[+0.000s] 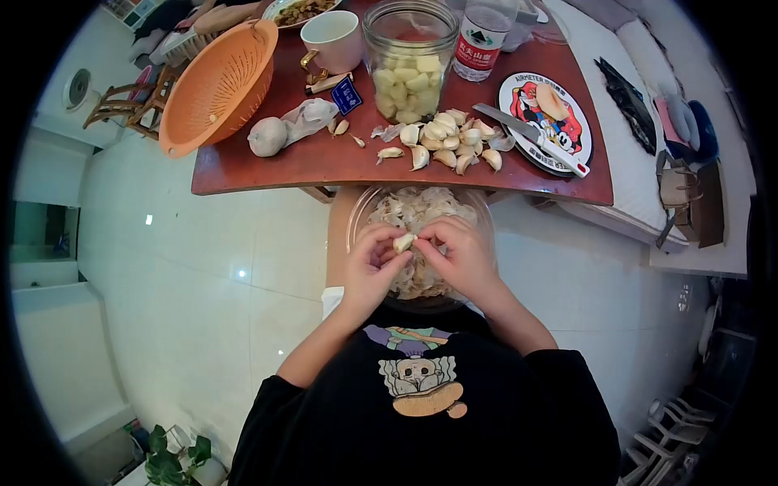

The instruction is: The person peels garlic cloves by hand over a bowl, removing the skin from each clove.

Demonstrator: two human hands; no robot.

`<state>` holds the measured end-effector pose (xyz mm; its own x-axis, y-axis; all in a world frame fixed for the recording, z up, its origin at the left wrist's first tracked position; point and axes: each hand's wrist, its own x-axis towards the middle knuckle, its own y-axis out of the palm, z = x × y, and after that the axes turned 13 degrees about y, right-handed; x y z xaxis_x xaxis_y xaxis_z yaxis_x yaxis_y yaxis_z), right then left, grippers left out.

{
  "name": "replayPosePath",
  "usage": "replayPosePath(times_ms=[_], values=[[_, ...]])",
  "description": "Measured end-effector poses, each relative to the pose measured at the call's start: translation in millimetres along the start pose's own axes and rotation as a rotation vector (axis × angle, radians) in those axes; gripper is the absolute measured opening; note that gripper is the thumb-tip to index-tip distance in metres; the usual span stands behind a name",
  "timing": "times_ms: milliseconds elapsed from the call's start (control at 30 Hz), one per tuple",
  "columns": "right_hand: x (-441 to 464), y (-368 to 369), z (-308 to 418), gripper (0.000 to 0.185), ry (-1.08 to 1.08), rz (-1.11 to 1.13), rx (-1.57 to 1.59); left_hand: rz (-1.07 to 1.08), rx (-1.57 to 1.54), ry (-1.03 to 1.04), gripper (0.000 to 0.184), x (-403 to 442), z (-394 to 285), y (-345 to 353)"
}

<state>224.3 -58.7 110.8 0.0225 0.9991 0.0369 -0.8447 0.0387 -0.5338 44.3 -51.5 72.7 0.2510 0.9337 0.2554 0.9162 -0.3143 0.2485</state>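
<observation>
A pale garlic clove (404, 242) is pinched in the fingers of my left hand (377, 261). My right hand (460, 255) has its thumb and forefinger closed at the clove's right end; whether they grip the clove or a bit of its skin is too small to tell. Both hands are over a clear bowl (354, 223) heaped with papery garlic skins (417, 206). On the table beyond lies a pile of unpeeled cloves (454, 139). Behind that pile, a glass jar (409, 77) holds peeled cloves.
The red-brown table (324, 172) bears an orange colander (223, 89), a white mug (332, 40), a whole garlic bulb (269, 136), a blue card (346, 95) and a water bottle (480, 44). A knife (531, 138) rests across a cartoon-printed plate (574, 117) at the right.
</observation>
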Motion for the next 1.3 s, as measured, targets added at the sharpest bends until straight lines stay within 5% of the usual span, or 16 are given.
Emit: replayPosePath(times_ms=[267, 367, 467, 600, 667, 767, 967, 1300], values=[[-2.8, 8.0, -3.0, 0.012, 0.050, -0.038, 0.123, -0.088, -0.119, -0.049, 0.031, -5.0, -0.6, 9.1], [-4.7, 13.9, -2.3, 0.011, 0.161, -0.013, 0.430, -0.138, -0.251, -0.124, 0.029, -4.0, -0.3, 10.8], [1.0, 13.1, -24.1, 0.010, 0.152, -0.177, 0.360, -0.185, -0.388, -0.149, 0.029, -4.5, -3.8, 5.3], [5.2, -12.4, -30.9, 0.010, 0.098, -0.053, -0.064, -0.132, -0.402, -0.235, 0.028, -0.9, -17.4, -6.4], [5.4, -13.7, -30.5, 0.012, -0.007, 0.055, -0.367, -0.062, -0.256, -0.194, 0.031, 1.1, -12.9, -7.3], [0.9, -7.4, -26.3, 0.016, -0.071, -0.071, -0.405, 0.058, -0.009, -0.071, 0.036, 2.6, -2.7, -8.4], [2.0, -18.2, 15.6, 0.018, -0.155, 0.029, -0.050, 0.066, 0.302, 0.037, 0.033, 4.4, -5.0, 5.5], [-0.5, -11.2, 7.4, 0.012, -0.205, -0.058, -0.173, 0.226, 0.668, 0.230, 0.028, 12.1, -22.3, 8.8]])
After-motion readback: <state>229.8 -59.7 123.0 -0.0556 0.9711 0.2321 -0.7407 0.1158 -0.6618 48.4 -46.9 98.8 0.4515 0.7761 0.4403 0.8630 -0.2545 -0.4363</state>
